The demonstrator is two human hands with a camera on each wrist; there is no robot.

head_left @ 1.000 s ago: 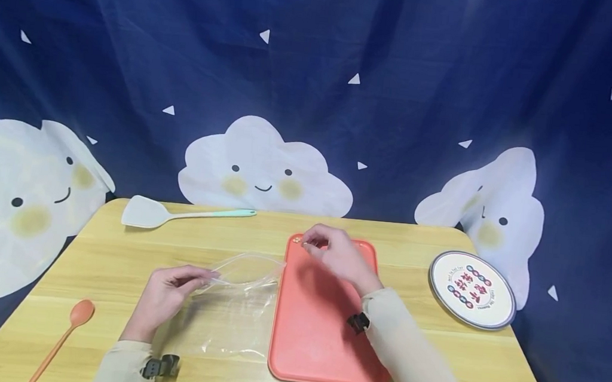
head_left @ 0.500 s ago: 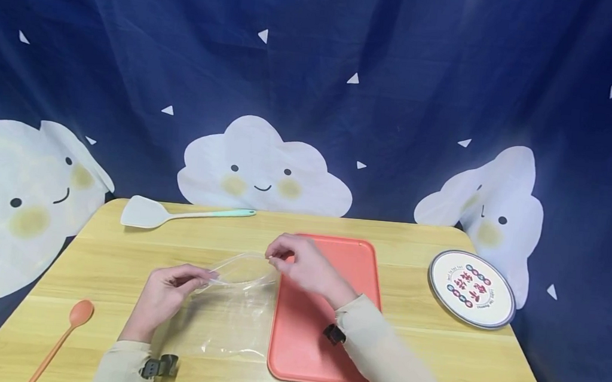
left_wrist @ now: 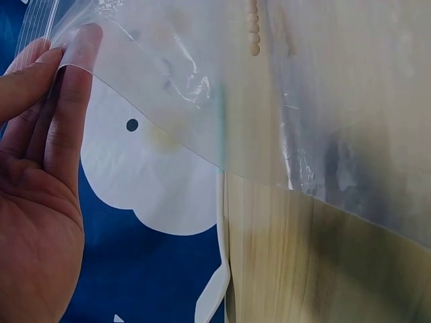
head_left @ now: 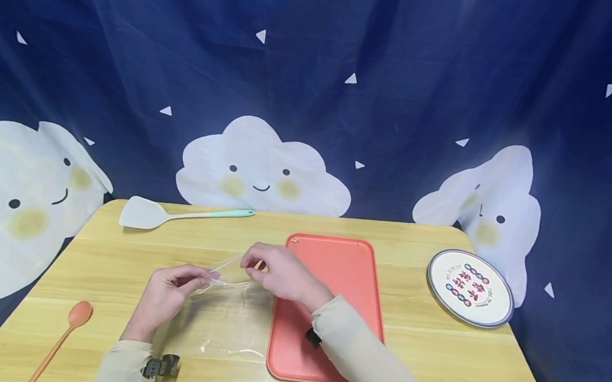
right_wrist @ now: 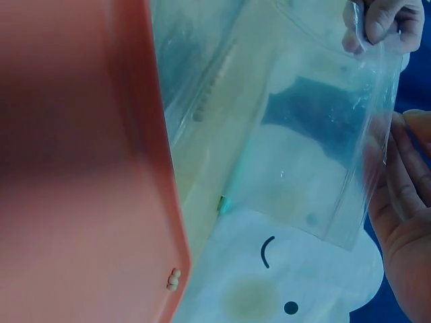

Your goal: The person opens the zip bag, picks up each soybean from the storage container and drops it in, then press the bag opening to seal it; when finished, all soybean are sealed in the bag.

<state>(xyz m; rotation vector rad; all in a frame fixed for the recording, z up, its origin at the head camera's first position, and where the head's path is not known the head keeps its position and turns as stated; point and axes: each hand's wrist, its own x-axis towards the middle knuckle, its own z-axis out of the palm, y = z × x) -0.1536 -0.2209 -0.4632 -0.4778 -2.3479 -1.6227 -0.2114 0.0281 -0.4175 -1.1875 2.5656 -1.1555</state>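
In the head view a clear zip bag [head_left: 225, 322] lies over the table's wood, its mouth raised. My left hand [head_left: 165, 294] pinches the left part of the mouth; the left wrist view shows the thumb and fingers on the zip strip. At the right part of the mouth, my right hand [head_left: 280, 273] pinches the bag's edge with curled thumb and forefinger. Through the plastic shows a row of small round beige beads [left_wrist: 254, 30]; whether it lies inside the bag I cannot tell. Small beige pieces [head_left: 295, 239] sit in the far left corner of a red tray [head_left: 327, 258], under my right forearm.
A white spatula [head_left: 145, 213] with a mint handle lies along the table's far edge. On the left is an orange spoon [head_left: 79, 315]. A round white plate [head_left: 471, 288] with printed characters lies at the right edge. Behind the table hangs a blue cloud-print curtain [head_left: 305, 65].
My right hand has come from the tray's far left corner leftward to the bag's mouth, then further left along it. The mouth's opening looks narrower. My left hand keeps its place.
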